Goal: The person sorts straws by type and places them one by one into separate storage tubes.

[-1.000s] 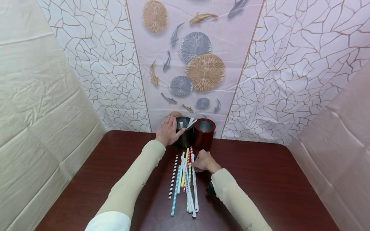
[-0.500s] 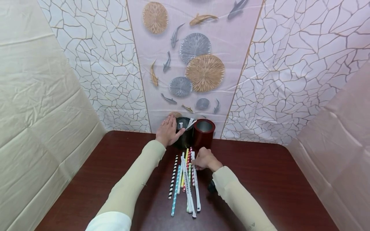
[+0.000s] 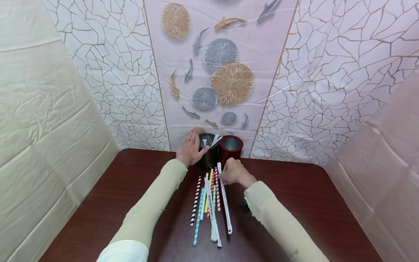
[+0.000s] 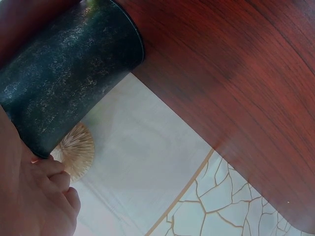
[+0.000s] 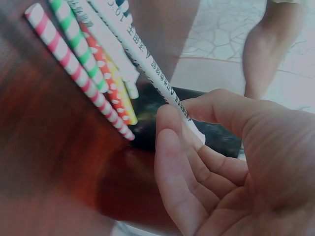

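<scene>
My left hand (image 3: 191, 151) holds the side of a black can (image 3: 207, 160) at its top, thumb across the front of the rim. White-wrapped straw ends (image 3: 216, 139) stick out of that can. My right hand (image 3: 233, 171) pinches a straw in a white printed paper wrapper (image 3: 226, 207) near its far end, between thumb and fingers. The straw slants toward me, right of the pile. Striped and dotted paper straws (image 3: 197, 214) lie in that pile along with other wrapped straws (image 3: 212, 214). In the right wrist view a pink-striped straw (image 5: 69, 59) lies beside the pinched one.
A dark red can (image 3: 225, 154) stands against the black one, its silvery inside showing. Both cans are at the back edge of the brown wooden table (image 3: 294, 203), close to the patterned cloth backdrop (image 3: 229, 120). Cloth walls rise on both sides.
My right hand has moved toward the red can, drawing the wrapped straw away from the pile, backward and to the right. My left hand stays at the black can.
</scene>
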A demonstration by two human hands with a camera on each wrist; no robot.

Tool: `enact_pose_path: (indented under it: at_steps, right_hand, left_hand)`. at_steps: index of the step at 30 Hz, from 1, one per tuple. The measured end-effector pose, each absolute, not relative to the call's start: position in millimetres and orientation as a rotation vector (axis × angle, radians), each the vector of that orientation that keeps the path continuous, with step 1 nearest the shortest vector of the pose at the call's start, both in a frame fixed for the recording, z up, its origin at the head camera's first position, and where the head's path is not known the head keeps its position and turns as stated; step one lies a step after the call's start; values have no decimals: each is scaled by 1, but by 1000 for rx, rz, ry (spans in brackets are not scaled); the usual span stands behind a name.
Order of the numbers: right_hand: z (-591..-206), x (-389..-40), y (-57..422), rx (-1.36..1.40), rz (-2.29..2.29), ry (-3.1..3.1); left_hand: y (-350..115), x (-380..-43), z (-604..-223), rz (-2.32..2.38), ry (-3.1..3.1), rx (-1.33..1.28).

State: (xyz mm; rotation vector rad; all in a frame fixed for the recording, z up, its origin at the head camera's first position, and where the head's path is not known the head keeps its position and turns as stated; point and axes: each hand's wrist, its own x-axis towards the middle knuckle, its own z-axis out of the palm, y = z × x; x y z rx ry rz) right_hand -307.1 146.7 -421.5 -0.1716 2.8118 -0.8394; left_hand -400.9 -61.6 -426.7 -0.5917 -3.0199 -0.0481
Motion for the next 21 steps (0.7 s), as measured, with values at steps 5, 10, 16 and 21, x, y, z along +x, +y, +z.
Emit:
enact_pose_path:
  at_steps: [5,10,16,21]
  right_hand:
    - [-398,-306,146,-227,-748,2855]
    - [-373,-305,145,-300,-671,2904]
    - [-345,-303,143,-375,-653,2974]
    - [-321,-301,142,-435,-613,3039]
  left_hand:
    - [-61,-402,-428,-36,-3019,-592]
    - [-62,-402,-428,-17,-3017,-595]
    - [-62,-402,-427,-29,-3019,-595]
    - [-61,-401,-427,-29,-3020,-592]
